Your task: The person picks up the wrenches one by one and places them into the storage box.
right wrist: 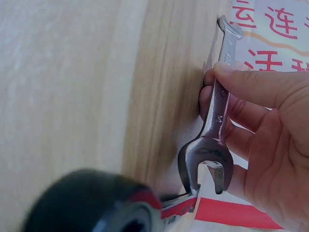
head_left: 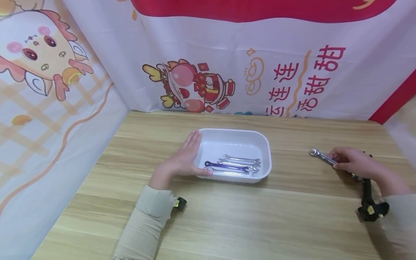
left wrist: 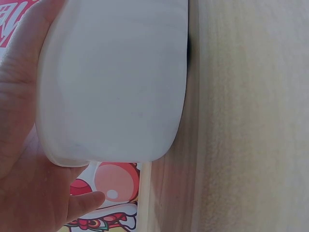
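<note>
My left hand (head_left: 183, 155) rests against the left end of a white plastic tray (head_left: 267, 155), fingers straight along its side and thumb over the front rim. In the left wrist view, the tray's outer wall (left wrist: 116, 87) fills the space beside the palm. Inside the tray lie several silver wrenches (head_left: 242, 159) and one purple wrench (head_left: 227, 165), roughly parallel. To the right of the tray, my right hand (head_left: 354, 162) pinches a silver open-ended wrench (right wrist: 219, 111) by its shaft between thumb and fingers, close over the table. One end points toward the tray.
The wood-grain table (head_left: 247, 216) reaches a printed cloth (head_left: 201, 43) at the back. Another printed cloth (head_left: 65, 119) hangs along the left side. A black wrist camera (head_left: 373, 211) sits by the right sleeve, with a partly hidden metallic thing (head_left: 355, 177) under the right hand.
</note>
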Motion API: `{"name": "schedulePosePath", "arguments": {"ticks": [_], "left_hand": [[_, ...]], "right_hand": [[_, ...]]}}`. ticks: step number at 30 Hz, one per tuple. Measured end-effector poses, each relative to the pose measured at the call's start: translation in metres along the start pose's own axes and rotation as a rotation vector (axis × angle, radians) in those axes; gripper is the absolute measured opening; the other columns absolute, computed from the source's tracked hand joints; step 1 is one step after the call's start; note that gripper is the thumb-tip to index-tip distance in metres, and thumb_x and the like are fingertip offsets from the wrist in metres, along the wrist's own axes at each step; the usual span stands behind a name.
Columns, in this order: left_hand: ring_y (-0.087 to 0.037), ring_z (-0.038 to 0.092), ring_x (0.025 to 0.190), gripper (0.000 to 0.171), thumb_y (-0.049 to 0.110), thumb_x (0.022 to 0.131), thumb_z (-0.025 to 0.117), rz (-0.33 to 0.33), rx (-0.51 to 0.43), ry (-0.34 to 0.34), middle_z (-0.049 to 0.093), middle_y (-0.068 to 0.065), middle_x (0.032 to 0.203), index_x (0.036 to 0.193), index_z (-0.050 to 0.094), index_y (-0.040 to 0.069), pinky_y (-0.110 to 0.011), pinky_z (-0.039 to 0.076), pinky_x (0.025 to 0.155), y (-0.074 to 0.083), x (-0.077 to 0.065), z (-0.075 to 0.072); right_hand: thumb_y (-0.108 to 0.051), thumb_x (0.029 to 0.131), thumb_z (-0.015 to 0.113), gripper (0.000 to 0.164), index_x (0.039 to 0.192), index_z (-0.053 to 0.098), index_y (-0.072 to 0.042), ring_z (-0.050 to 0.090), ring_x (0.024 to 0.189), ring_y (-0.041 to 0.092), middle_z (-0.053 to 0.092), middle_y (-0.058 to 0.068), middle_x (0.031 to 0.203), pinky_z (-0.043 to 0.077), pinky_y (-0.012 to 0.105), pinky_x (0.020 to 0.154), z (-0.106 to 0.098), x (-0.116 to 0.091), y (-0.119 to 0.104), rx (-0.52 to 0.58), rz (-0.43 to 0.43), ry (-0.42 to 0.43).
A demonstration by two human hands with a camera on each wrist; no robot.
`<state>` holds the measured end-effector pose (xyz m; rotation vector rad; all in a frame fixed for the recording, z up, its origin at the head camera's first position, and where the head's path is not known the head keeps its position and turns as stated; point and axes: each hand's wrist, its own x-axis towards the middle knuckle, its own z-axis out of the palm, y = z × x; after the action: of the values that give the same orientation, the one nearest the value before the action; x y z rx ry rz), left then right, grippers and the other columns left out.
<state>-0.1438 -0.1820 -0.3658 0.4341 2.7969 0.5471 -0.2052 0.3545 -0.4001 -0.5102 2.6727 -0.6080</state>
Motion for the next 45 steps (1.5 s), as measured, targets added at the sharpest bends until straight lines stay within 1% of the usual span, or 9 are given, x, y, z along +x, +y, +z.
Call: {"name": "schedulePosePath", "arguments": {"ticks": [3,9,13,16,24,32,35,40,45], "left_hand": [[-0.021,-0.014,0.156,0.138,0.073,0.069,0.075,-0.001,0.004,-0.003,-0.013,-0.005,0.169,0.160,-0.008,0.012,-0.045,0.008,0.127,0.000,0.000,0.000],[-0.020,-0.014,0.155,0.138,0.072,0.069,0.076,-0.003,0.000,-0.004,-0.014,-0.005,0.168,0.160,-0.008,0.011,-0.044,0.007,0.127,0.000,0.000,0.000],[-0.021,-0.014,0.156,0.138,0.073,0.069,0.075,0.003,0.004,-0.001,-0.014,-0.005,0.169,0.160,-0.008,0.011,-0.044,0.007,0.127,0.000,0.001,0.000],[-0.022,-0.014,0.156,0.139,0.075,0.068,0.074,0.008,0.005,-0.005,-0.017,-0.004,0.168,0.159,-0.009,0.010,-0.043,0.006,0.127,-0.001,0.001,0.000],[-0.022,-0.016,0.155,0.142,0.077,0.067,0.073,0.012,-0.011,-0.013,-0.020,-0.003,0.166,0.159,-0.010,0.009,-0.042,0.005,0.127,-0.002,0.001,0.001],[-0.022,-0.015,0.155,0.138,0.074,0.069,0.073,0.020,-0.013,-0.008,-0.018,-0.004,0.167,0.159,-0.009,0.009,-0.044,0.007,0.127,-0.001,0.001,-0.001],[-0.022,-0.015,0.155,0.138,0.074,0.069,0.074,0.024,-0.013,-0.008,-0.018,-0.005,0.167,0.159,-0.008,0.008,-0.044,0.006,0.127,0.000,0.002,-0.002],[-0.021,-0.017,0.155,0.138,0.074,0.070,0.074,0.018,-0.012,-0.018,-0.019,-0.003,0.167,0.159,-0.010,0.009,-0.043,0.005,0.127,0.000,0.002,-0.002],[-0.021,-0.016,0.155,0.139,0.073,0.070,0.074,0.009,-0.018,-0.016,-0.020,-0.002,0.167,0.159,-0.011,0.011,-0.043,0.006,0.127,0.000,0.001,-0.001]], "right_hand": [[-0.005,0.092,0.066,0.020,0.112,0.065,-0.004,0.054,0.081,0.010,0.067,0.003,0.095,0.047,0.022,0.067,0.000,-0.001,0.002,0.003,-0.003,0.008],[-0.007,0.092,0.066,0.023,0.114,0.066,0.000,0.052,0.079,0.004,0.067,0.003,0.096,0.048,0.020,0.066,0.002,-0.004,0.002,0.002,-0.008,0.032],[-0.008,0.092,0.065,0.028,0.117,0.065,0.004,0.052,0.079,0.006,0.067,0.005,0.097,0.048,0.021,0.065,0.002,-0.004,0.002,0.017,0.009,0.034],[-0.009,0.094,0.064,0.030,0.120,0.064,0.005,0.052,0.080,0.008,0.067,0.008,0.100,0.048,0.022,0.064,0.002,-0.006,0.001,0.035,0.029,0.028],[-0.014,0.098,0.061,0.029,0.122,0.065,0.002,0.052,0.080,0.010,0.067,0.008,0.101,0.048,0.023,0.062,0.007,-0.008,-0.005,0.044,0.032,0.051],[-0.017,0.098,0.061,0.028,0.123,0.065,-0.004,0.053,0.081,0.011,0.066,0.010,0.102,0.050,0.023,0.064,0.002,-0.008,-0.013,0.074,0.026,0.075],[-0.017,0.098,0.061,0.028,0.123,0.065,-0.004,0.053,0.081,0.011,0.066,0.011,0.104,0.050,0.023,0.064,0.000,-0.008,-0.016,0.088,0.030,0.079],[-0.014,0.097,0.063,0.027,0.121,0.066,-0.002,0.054,0.079,0.010,0.067,0.011,0.102,0.049,0.022,0.063,-0.003,-0.005,-0.022,0.087,-0.002,0.101],[-0.016,0.098,0.063,0.028,0.121,0.067,-0.002,0.054,0.081,0.011,0.067,0.012,0.103,0.049,0.022,0.064,-0.005,-0.002,-0.030,0.103,-0.016,0.105]]}}
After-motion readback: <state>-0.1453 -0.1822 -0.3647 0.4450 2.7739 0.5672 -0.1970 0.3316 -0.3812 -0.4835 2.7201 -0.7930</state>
